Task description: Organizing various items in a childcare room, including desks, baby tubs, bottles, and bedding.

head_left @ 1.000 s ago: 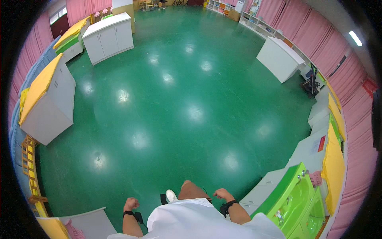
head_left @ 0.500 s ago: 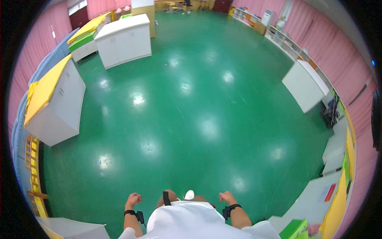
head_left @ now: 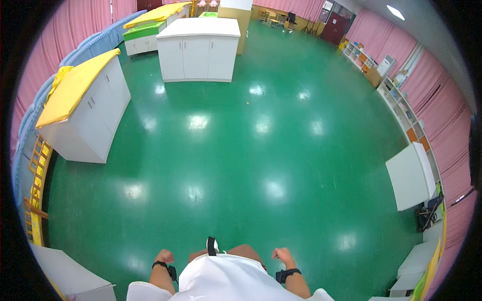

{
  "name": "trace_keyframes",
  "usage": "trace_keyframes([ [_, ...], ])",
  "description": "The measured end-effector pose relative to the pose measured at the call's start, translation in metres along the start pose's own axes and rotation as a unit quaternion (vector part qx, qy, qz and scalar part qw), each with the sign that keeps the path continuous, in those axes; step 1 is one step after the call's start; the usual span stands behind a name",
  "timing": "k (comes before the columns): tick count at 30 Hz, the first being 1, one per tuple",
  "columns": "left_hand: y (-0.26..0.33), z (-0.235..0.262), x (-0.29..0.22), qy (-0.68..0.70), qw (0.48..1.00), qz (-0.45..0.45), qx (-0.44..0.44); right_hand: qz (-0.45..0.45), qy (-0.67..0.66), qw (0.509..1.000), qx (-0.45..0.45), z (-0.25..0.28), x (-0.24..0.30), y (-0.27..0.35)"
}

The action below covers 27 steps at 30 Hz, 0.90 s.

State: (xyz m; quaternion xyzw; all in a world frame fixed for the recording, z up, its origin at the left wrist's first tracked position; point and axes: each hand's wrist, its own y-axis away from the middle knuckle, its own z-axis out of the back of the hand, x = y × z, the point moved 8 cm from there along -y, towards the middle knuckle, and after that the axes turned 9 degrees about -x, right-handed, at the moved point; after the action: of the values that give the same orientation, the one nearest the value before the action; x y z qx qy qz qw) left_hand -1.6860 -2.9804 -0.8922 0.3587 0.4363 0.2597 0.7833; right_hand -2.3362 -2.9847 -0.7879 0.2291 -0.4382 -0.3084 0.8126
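The fingers of our left hand (head_left: 165,256), low in the frame and left of centre, bend inward in a loose curl; those of our right hand (head_left: 283,256), lower centre-right, curl likewise. We see nothing in either grasp, and cannot tell how tightly they are closed. Nearest them, at the bottom of the frame, a black left wristband (head_left: 159,264) with a blocky attachment and a matching right wristband (head_left: 288,274) wrap the wrists. Between our forearms spreads a white shirt (head_left: 236,276) of smooth, softly creased cloth; just above its upper edge show a flat black strap (head_left: 212,246) and a white shoe (head_left: 217,245).

Beyond lies the glossy green floor (head_left: 231,150), blotched with round reflections. At left we have a boxy cabinet (head_left: 100,110) under a yellow cover, above a slatted wooden rack (head_left: 37,175); at upper centre-left, a smooth white cupboard (head_left: 198,57). Pleated pink curtains (head_left: 60,50) line both sides, with quilted-looking blue padding (head_left: 103,47) at upper left.
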Motion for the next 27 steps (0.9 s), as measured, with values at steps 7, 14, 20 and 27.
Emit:
trace_keyframes([
  [7, -0.147, 0.044, -0.382, 0.024, 0.992, -0.087, -0.084, -0.120, -0.104, 0.987, -0.035, 0.028, 0.019, -0.126],
  [14, -0.262, 0.039, -0.575, -0.068, 0.991, -0.111, -0.023, -0.137, -0.170, 0.974, -0.053, 0.133, 0.117, -0.318],
  [20, -0.340, 0.053, -0.642, 0.065, 0.997, 0.009, -0.044, 0.028, -0.103, 0.992, -0.068, 0.246, 0.352, -0.495],
  [27, -0.464, 0.053, -0.756, 0.090, 0.988, 0.128, -0.020, 0.113, -0.001, 0.992, -0.060, 0.306, 0.529, -0.690],
])
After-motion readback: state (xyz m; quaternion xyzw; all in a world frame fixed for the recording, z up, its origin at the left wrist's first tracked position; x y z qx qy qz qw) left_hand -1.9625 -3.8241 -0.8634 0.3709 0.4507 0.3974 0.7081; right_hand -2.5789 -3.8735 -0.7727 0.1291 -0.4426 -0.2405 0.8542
